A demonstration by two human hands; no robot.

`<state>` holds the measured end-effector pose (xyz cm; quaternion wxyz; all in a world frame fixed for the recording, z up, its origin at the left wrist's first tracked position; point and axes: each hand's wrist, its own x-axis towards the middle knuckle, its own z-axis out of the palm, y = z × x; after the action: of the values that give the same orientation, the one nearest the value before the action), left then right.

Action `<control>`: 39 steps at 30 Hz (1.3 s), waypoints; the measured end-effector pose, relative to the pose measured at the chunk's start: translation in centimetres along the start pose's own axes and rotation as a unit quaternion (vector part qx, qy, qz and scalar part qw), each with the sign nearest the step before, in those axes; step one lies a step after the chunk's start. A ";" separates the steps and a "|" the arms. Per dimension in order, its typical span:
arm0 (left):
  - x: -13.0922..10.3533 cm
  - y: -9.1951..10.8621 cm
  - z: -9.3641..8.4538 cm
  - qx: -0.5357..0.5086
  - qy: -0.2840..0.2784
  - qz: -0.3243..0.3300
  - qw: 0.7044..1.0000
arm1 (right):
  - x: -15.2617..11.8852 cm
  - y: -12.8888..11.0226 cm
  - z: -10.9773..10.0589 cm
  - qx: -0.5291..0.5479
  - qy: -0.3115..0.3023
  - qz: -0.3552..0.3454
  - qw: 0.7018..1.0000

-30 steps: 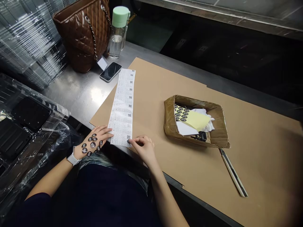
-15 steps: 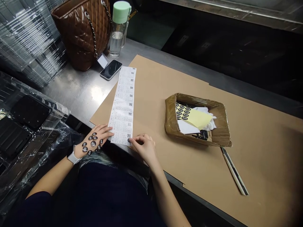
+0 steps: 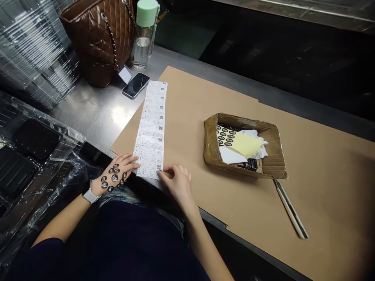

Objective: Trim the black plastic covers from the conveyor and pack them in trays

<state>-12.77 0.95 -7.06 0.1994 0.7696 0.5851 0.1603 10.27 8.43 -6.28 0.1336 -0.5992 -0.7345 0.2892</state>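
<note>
A long white strip of printed labels (image 3: 151,128) with small QR codes lies on a brown cardboard sheet (image 3: 205,203) near the table's front edge. My left hand (image 3: 117,174) rests flat by the strip's near left corner, fingertips touching the paper; several round black stickers cover its back, and a white watch is on the wrist. My right hand (image 3: 177,183) sits at the strip's near right corner, its fingertips picking at the last label's edge by the QR code.
A torn cardboard box (image 3: 269,166) holds black sticker sheets, yellow and white paper. A black-and-white stick (image 3: 290,212) lies to its right. A phone (image 3: 136,84), a bottle (image 3: 145,35) and a brown quilted bag (image 3: 98,39) stand at the back left. Plastic-wrapped trays (image 3: 35,148) are at the left.
My right fingers have shifted slightly at the strip's near right corner. The view has drifted a little; my left hand stays put.
</note>
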 end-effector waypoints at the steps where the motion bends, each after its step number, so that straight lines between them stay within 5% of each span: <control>1: 0.0 0.0 0.1 0.002 0.002 0.001 1.000 | 0.0 0.1 0.0 0.003 0.006 -0.003 1.000; 10: 0.1 0.4 -0.7 -0.015 0.003 0.003 1.000 | 0.1 1.1 -0.1 0.074 0.020 -0.025 0.997; 14: 0.2 1.2 -1.2 -0.045 0.029 -0.012 0.999 | -0.3 0.0 -0.5 0.129 0.072 -0.038 0.988; 20: 0.9 3.6 -2.7 -0.176 0.029 -0.039 0.983 | -2.1 -4.1 -0.4 0.121 0.028 -0.322 0.939; 23: 1.4 4.2 -3.0 -0.245 0.020 -0.072 0.967 | -2.4 -5.0 0.4 0.109 0.045 -0.384 0.916; 36: 2.2 6.1 -3.0 -0.318 -0.022 -0.119 0.940 | -2.3 -3.8 0.3 0.072 0.127 -0.437 0.888; 39: 2.6 5.9 -2.6 -0.291 0.011 -0.116 0.950 | -1.8 -2.6 -0.8 0.128 0.084 -0.356 0.922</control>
<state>-8.44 2.36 -1.82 0.4257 0.6033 0.6002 0.3075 9.02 6.58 -3.87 0.3649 -0.2982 -0.8420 0.2627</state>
